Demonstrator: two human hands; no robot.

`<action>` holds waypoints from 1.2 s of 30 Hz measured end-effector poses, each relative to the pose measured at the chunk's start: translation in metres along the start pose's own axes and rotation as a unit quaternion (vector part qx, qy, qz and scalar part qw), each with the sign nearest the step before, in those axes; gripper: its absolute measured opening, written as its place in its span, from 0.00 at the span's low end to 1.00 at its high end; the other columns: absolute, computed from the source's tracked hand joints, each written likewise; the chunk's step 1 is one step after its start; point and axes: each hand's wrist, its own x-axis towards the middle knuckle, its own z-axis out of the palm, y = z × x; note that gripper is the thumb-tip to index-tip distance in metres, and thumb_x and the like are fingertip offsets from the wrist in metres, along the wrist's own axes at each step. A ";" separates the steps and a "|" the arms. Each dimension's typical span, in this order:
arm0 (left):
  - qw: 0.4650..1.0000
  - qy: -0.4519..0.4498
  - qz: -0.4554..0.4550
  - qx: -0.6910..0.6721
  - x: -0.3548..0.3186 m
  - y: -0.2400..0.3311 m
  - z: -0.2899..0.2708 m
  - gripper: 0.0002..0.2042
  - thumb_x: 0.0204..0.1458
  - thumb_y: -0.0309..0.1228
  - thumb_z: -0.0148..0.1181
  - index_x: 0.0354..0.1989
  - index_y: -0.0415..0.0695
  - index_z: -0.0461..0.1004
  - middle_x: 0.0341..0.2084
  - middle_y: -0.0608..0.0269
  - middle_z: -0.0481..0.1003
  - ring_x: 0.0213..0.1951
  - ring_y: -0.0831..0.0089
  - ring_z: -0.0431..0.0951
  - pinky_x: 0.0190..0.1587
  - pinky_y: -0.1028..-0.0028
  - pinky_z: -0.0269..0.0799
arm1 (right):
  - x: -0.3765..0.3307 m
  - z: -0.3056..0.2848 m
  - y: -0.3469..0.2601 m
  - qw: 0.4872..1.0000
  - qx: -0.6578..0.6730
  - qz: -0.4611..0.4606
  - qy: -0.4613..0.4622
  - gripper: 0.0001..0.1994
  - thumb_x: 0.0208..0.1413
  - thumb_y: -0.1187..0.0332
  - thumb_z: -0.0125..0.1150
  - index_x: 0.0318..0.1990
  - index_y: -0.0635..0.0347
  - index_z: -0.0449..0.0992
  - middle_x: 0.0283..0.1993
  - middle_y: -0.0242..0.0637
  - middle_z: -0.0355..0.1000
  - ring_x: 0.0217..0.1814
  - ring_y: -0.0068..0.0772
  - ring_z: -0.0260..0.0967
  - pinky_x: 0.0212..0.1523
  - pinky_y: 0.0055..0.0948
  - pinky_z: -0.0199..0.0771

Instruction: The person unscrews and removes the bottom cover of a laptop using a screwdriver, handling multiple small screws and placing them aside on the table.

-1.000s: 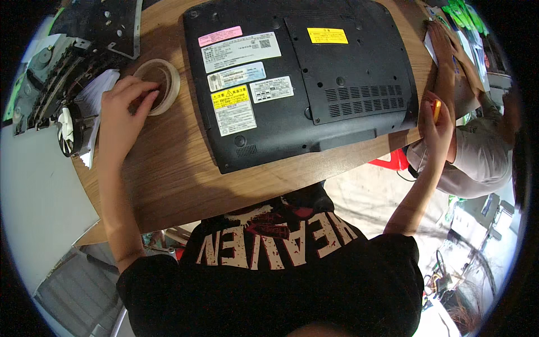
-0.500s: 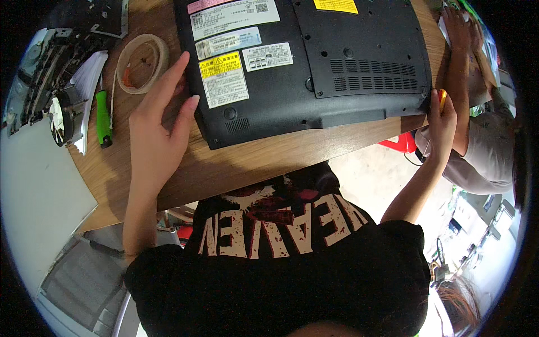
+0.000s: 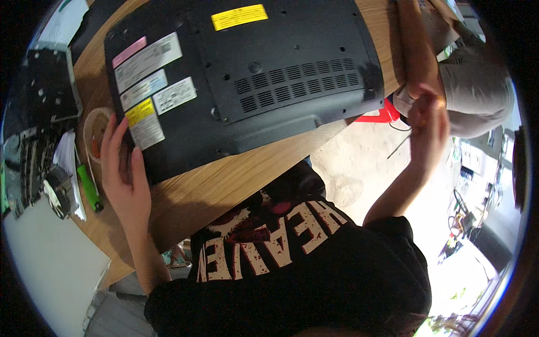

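A black laptop (image 3: 185,106) lies bottom side up on the wooden table (image 3: 216,174), its labels, screws and vent slots showing. At its near left corner, my left hand (image 3: 124,188) rests along the side edge with fingers stretched out and apart. Beyond the near right corner, my right hand (image 3: 429,132) hangs in the air, apart from the laptop and blurred by motion. Its fingers are closed round a screwdriver, whose thin metal shaft (image 3: 398,147) points down and to the left; most of the handle is hidden, with a bit of yellow showing.
On the left are a roll of tape (image 3: 90,130), a green-handled screwdriver (image 3: 88,188), white papers (image 3: 66,157) and dark machine parts (image 3: 42,101). Another person's arm (image 3: 418,50) rests at the table's right side. A red object (image 3: 379,113) shows below the table edge.
My right hand has left the laptop's near right corner with the screwdriver. My left hand has come against the laptop's left side. The whole view has turned and shifted.
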 end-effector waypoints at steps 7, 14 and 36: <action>0.983 0.076 0.094 0.137 -0.005 0.017 0.010 0.14 0.55 0.21 0.53 0.50 0.37 0.73 0.56 0.50 0.67 0.60 0.56 0.66 0.60 0.62 0.64 | 0.040 0.030 -0.033 0.959 0.156 -0.196 0.135 0.23 0.65 0.55 0.49 0.64 0.49 0.62 0.39 0.34 0.63 0.39 0.29 0.59 0.40 0.28 0.64; 0.959 0.081 0.147 0.229 -0.010 0.025 0.028 0.09 0.54 0.20 0.54 0.41 0.39 0.78 0.51 0.50 0.71 0.52 0.56 0.73 0.53 0.62 0.69 | 0.064 0.028 -0.017 0.895 0.396 -0.199 -0.047 0.17 0.66 0.52 0.46 0.54 0.49 0.69 0.29 0.28 0.54 0.28 0.23 0.46 0.28 0.23 0.48; 0.963 0.022 0.139 0.231 0.005 0.033 0.031 0.10 0.55 0.18 0.50 0.42 0.35 0.76 0.45 0.51 0.75 0.49 0.57 0.75 0.53 0.63 0.69 | 0.096 0.061 -0.028 0.877 0.252 -0.313 -0.263 0.16 0.69 0.51 0.31 0.39 0.52 0.58 0.15 0.27 0.50 0.09 0.20 0.40 0.10 0.21 0.42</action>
